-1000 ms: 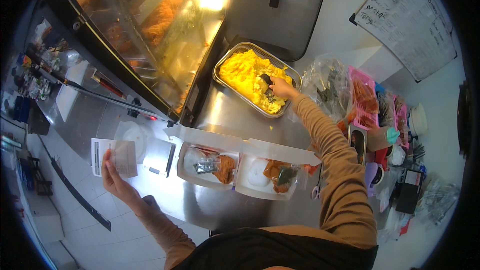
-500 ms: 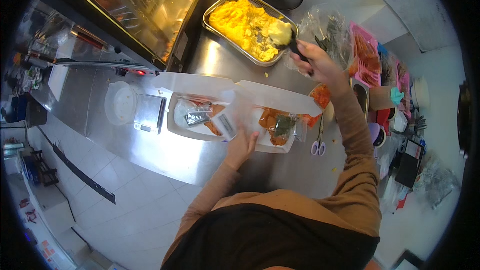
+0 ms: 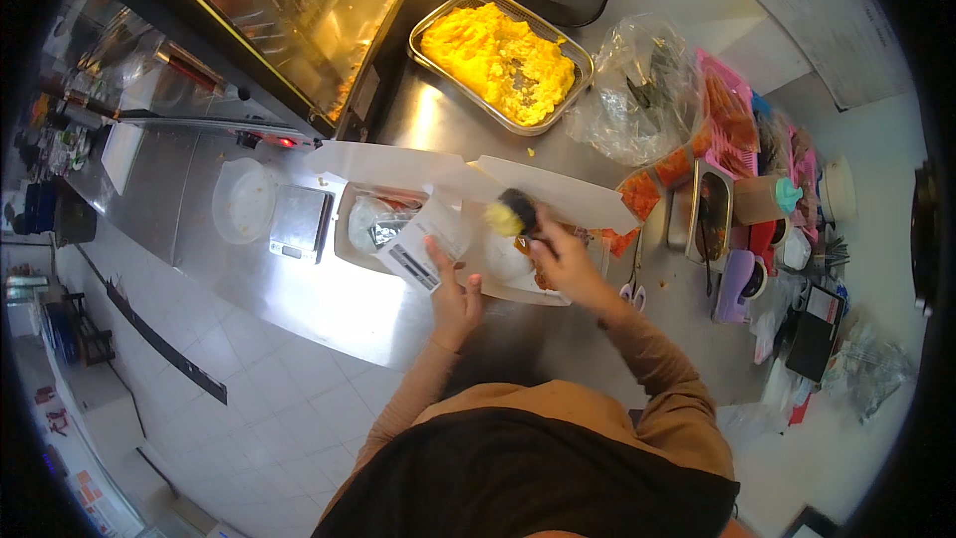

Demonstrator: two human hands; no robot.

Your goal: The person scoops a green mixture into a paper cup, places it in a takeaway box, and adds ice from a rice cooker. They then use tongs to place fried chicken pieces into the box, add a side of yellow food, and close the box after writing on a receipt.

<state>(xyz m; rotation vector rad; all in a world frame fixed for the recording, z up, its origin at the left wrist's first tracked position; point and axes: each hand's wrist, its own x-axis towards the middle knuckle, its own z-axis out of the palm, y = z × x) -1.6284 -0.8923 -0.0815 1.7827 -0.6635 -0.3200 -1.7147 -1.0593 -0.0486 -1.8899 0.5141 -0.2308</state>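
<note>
My right hand [image 3: 570,267] grips the handle of a black scoop [image 3: 517,214], with a lump of yellow mash [image 3: 499,220] on its head. The scoop hangs over the right part of a long white takeaway box [image 3: 518,289]. My left hand [image 3: 455,301] is at the box's near edge, its index finger against a tilted white printed wrapper [image 3: 408,255] and its thumb apart. Fried pieces [image 3: 545,281] lie partly hidden under my right hand. Small sachets [image 3: 388,229] sit in the left compartment. Behind the box stands a mesh-edged metal tray [image 3: 518,126] heaped with yellow mash.
A flat scale [image 3: 299,222] and a clear round tub [image 3: 244,201] stand left of the box. Purple-handled scissors [image 3: 634,296], orange-red food packs [image 3: 639,195], a metal pan [image 3: 713,199] and a clear plastic bag [image 3: 637,90] are at right. A lit glass cabinet [image 3: 289,10] rises behind left.
My right hand has brought the scoop from the mash tray down over the box. My left hand has shifted left together with the printed wrapper.
</note>
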